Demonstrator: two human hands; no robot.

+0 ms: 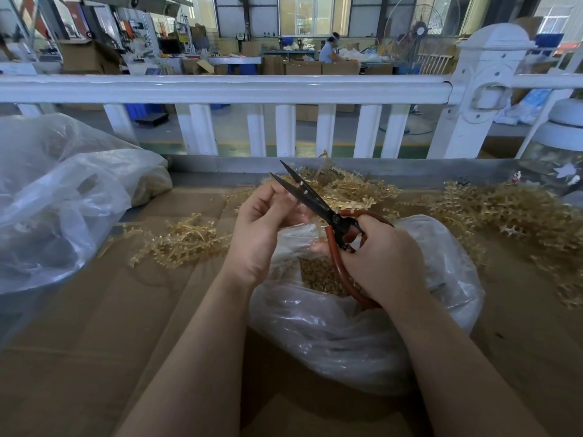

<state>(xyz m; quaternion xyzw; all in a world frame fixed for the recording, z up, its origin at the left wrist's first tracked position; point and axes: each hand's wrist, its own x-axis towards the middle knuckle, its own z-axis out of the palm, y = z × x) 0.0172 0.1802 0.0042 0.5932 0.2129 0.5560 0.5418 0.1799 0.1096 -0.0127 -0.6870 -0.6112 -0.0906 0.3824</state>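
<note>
My right hand grips the red loop handles of black-bladed scissors, whose blades stand slightly apart and point up and to the left. My left hand is raised just left of the blades, its fingers curled round a small clear plastic piece that is hard to make out. Both hands hover over an open clear plastic bag holding several small golden pieces.
Tangled golden plastic sprues lie in heaps at the left, behind the hands and at the right on the cardboard-covered table. A large clear bag sits at the left. A white railing bounds the far edge.
</note>
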